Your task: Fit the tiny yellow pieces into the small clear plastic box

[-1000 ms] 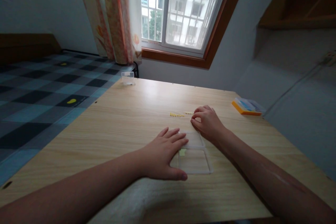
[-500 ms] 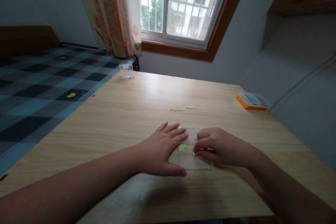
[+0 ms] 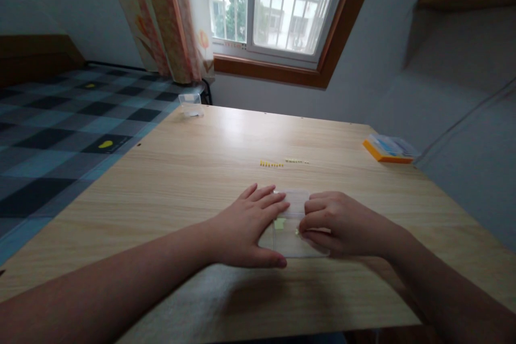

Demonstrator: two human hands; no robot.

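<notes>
Box [image 3: 287, 243]: one, clear, under left hand [image 3: 245, 231], right hand [image 3: 336, 223]; two bead rows [image 3: 271, 164].

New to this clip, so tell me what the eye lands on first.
Two hands meet near the front edge of the table: the left hand lies flat on the left side of a clear plastic box, and the right hand curls over it, fingertips pinched. Just beyond them sits a short row of small yellow pieces. An orange-edged box lies at the right edge.
</notes>
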